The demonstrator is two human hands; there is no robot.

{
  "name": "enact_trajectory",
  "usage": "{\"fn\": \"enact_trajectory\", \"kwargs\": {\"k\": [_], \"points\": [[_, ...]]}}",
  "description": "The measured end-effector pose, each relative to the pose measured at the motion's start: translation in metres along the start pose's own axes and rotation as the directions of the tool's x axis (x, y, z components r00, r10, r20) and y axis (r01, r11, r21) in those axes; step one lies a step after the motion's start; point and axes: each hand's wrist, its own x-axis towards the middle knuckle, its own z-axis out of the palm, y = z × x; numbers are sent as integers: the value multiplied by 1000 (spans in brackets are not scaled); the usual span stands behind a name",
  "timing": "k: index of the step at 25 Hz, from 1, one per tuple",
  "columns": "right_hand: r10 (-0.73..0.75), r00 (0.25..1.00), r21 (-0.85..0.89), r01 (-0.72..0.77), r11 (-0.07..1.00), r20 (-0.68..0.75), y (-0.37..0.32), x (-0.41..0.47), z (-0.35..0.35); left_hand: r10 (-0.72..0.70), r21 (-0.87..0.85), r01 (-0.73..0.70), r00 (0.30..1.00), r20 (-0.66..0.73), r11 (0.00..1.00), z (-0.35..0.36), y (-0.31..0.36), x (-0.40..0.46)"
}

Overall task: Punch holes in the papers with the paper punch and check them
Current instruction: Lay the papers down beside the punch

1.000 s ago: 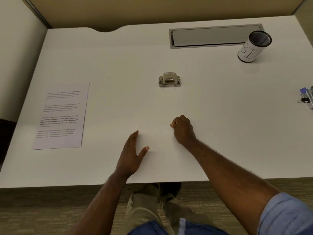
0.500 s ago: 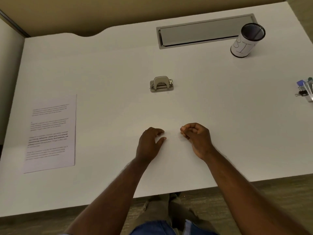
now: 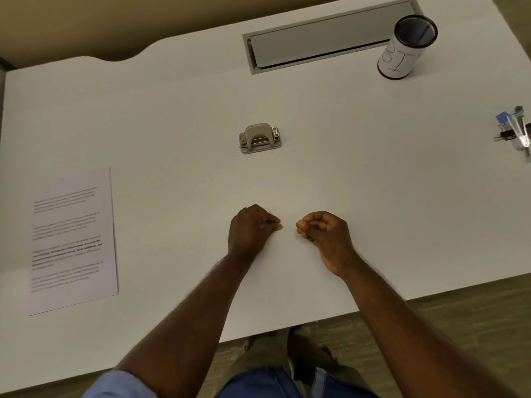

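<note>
A small grey-and-silver paper punch stands in the middle of the white desk. A sheet of printed paper lies flat at the left, near the front edge. My left hand and my right hand rest on the desk side by side, below the punch and well apart from it. Both are curled into loose fists and hold nothing. The paper is far to the left of my left hand.
A white cylindrical pen holder with a dark inside stands at the back right. A grey cable hatch is set into the desk's rear. Binder clips and small stationery lie at the right edge. The desk's front edge runs beneath my forearms.
My left hand went from flat and open to a closed fist and moved right, beside the right hand. The camera view shifted, so the punch and paper appear lower in the frame.
</note>
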Motion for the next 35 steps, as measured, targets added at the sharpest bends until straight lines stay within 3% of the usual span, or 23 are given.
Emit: {"fn": "enact_trajectory", "kwargs": {"k": [7, 11, 13, 15, 17, 19, 23, 27, 35], "points": [[8, 999, 5, -8, 1000, -44, -1, -1, -7, 310, 291, -334, 942, 124, 897, -6, -2, 7], [4, 997, -7, -5, 1000, -73, -3, 0, -10, 347, 357, -403, 914, 211, 843, -5, -2, 11], [2, 996, -4, -2, 1000, -86, -4, 0, -11, 311, 359, -372, 925, 218, 856, -8, -1, 15], [-2, 995, -5, 1, 1000, -98, -7, 1, -12, 196, 212, -212, 976, 95, 954, -17, -3, 18], [-8, 994, -5, 7, 1000, -110, -11, 1, -12, 58, -80, -61, 997, -41, 995, -31, -9, 17], [-11, 994, -2, 11, 1000, -106, -17, 2, -11, -58, -287, 30, 994, -88, 957, -45, -12, 10], [-8, 997, -18, 6, 1000, -77, -29, 1, -4, -201, -491, 165, 979, -22, 855, -60, -1, -2], [-4, 998, -5, 4, 1000, -70, -53, -1, 0, -165, -573, 147, 986, 20, 806, -60, 32, -6], [-17, 998, 233, 32, 972, -68, -139, 33, -45, -15, -643, 29, 1000, 27, 765, -37, 144, 54]]}}
